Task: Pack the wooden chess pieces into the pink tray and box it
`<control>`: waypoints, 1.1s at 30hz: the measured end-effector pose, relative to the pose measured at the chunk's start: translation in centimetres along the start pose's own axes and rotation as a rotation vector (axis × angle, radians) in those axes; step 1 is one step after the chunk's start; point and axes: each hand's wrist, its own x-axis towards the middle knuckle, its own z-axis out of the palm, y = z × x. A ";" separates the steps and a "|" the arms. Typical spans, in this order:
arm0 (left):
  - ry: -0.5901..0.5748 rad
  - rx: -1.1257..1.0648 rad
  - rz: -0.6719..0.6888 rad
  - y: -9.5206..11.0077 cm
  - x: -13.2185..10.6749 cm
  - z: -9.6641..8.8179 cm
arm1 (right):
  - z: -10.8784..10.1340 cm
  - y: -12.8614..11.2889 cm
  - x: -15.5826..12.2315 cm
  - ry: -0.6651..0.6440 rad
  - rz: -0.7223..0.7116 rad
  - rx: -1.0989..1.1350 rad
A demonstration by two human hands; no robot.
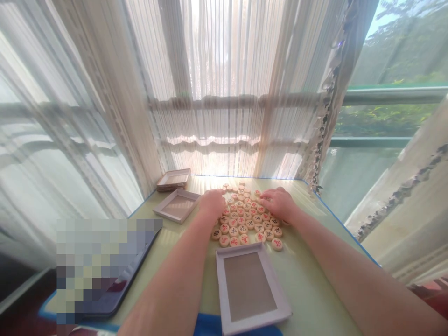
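Many round wooden xiangqi pieces (241,220) with red and black characters lie in a loose cluster on the table, a few stacked at the far end. My left hand (212,204) is at the cluster's left edge, its fingers reaching forward against the outer pieces. At the right edge, my right hand (280,204) lies low with fingers slightly bent and apart, touching pieces there. I see no piece gripped in either hand, though both palms are hidden. Just in front of the pieces is a shallow open box tray (280,298) with a white rim.
Another shallow tray (178,218) lies left of my left hand, and a small stack of trays (174,178) sits behind it. A dark tablet-like device (129,275), partly blurred out, leans at the left. Sheer curtains (224,126) hang behind the pale green table (308,280).
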 end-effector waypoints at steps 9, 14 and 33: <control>0.148 -0.183 0.107 -0.7 1.1 1.4 | -0.7 -0.1 0.0 -0.018 0.086 0.100; 0.111 -0.183 0.160 -0.6 1.2 1.8 | -1.2 -0.1 -0.1 0.015 0.112 0.206; 0.218 -0.293 -0.070 -0.5 0.3 0.7 | -3.4 -3.5 4.0 -0.300 0.051 0.046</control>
